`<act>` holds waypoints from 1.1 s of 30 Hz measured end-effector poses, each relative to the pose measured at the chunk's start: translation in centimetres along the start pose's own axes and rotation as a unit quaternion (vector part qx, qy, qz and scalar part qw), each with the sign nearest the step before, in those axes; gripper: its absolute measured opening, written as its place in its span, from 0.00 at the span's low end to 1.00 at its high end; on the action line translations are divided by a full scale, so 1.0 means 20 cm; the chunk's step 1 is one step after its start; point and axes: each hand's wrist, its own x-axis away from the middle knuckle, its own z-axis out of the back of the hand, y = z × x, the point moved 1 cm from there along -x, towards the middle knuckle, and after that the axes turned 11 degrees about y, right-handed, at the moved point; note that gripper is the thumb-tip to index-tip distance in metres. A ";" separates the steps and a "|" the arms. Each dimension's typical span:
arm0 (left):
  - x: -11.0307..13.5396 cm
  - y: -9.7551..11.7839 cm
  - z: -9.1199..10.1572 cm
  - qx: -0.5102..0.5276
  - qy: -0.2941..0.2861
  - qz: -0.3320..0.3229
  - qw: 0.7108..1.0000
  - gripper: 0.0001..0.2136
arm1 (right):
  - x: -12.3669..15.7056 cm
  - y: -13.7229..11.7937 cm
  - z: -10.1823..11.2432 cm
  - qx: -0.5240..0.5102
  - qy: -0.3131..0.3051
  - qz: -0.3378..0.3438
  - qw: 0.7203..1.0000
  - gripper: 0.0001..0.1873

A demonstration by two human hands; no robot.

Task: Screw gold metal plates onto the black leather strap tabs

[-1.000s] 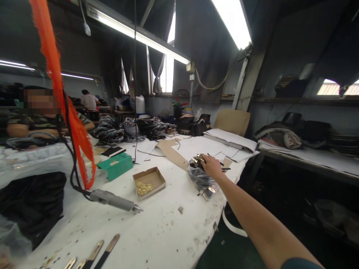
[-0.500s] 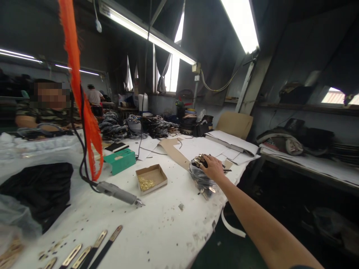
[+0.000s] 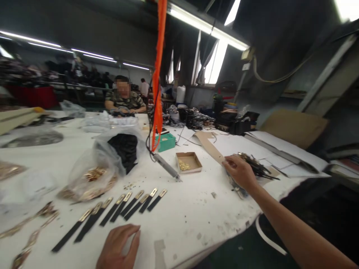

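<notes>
My right hand [image 3: 239, 173] is held over the near left side of a heap of black straps with metal ends [image 3: 256, 166]. Its fingers are loosely bent and apart, with nothing visible in them. Partly hidden under it is a grey, plastic-looking bundle [image 3: 237, 189]. At the bottom, my left hand [image 3: 120, 246] rests near the table top, thumb and forefinger curved with a gap between, holding nothing. Beyond it lies a row of black straps with gold slotted end plates [image 3: 134, 203]. A grey electric screwdriver [image 3: 166, 167] hangs on a cord with its tip low over the table.
A cardboard box of small gold pieces [image 3: 196, 168] sits mid-table beside a green box [image 3: 166, 142]. Plastic bags [image 3: 89, 179] hold gold parts and black material. An orange cloth strip [image 3: 159, 74] hangs overhead. Across the table sits a person [image 3: 125, 99]. Open binders [image 3: 283, 153] lie right.
The view has swung left, bringing my left hand and more of the strap row into sight. My right hand has come off the strap heap toward the left.
</notes>
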 end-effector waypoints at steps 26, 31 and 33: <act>-0.29 -0.31 0.26 -0.230 -0.247 0.186 0.923 0.21 | 0.77 -1.33 -0.94 -0.084 -0.326 0.016 0.942 0.28; -0.26 -0.26 0.15 -0.171 -0.242 0.205 0.933 0.21 | 0.81 -1.45 -0.99 -0.140 -0.329 0.014 0.934 0.29; -0.25 -0.22 0.11 -0.149 -0.239 0.211 0.936 0.22 | 0.83 -1.51 -1.00 -0.169 -0.329 0.005 0.929 0.28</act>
